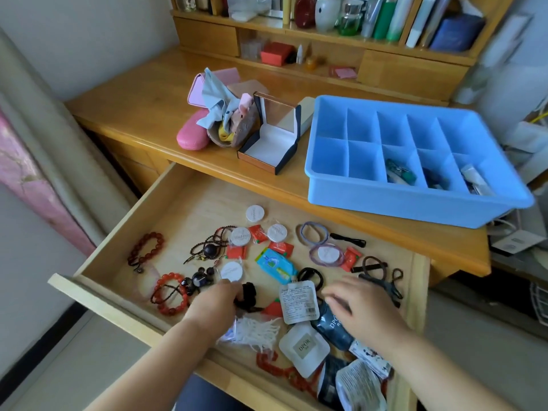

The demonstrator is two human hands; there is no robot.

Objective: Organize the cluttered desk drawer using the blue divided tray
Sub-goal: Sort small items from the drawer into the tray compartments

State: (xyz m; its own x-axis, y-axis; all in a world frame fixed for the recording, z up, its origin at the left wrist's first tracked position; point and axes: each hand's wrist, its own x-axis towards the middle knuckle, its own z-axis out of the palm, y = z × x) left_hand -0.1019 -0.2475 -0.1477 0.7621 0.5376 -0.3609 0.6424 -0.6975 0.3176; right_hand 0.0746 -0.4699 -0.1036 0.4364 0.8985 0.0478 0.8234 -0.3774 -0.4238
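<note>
**Two hands in a messy drawer**

The wooden drawer [178,209] is pulled out wide. It is full of little things. Both hands are down inside it, near the front.

The left hand [218,301] has its fingers curled around a black hair tie [248,295]. It is pinching it. A white fringed bit [258,332] lies just below that hand.

The right hand [364,307] lies flat with its fingers spread and loose. It rests on a dark blue packet [335,329] and holds nothing. A white packet with tiny print [299,302] lies between the two hands. A black clip [382,284] sits just past the right hand.

More things lie farther back in the drawer: red bead bracelets [170,293], round white discs [255,213], small red wrappers [257,233], a light blue packet [275,265] and thin hair bands [312,234].

The blue divided tray [415,206] sits up on the surface [142,114], to the right, behind the drawer. It has ten boxes. The three front boxes on the right hold a few small things. The other boxes look bare.

An open gift box [271,143] and a pink case [191,134] sit left of the tray.
</note>
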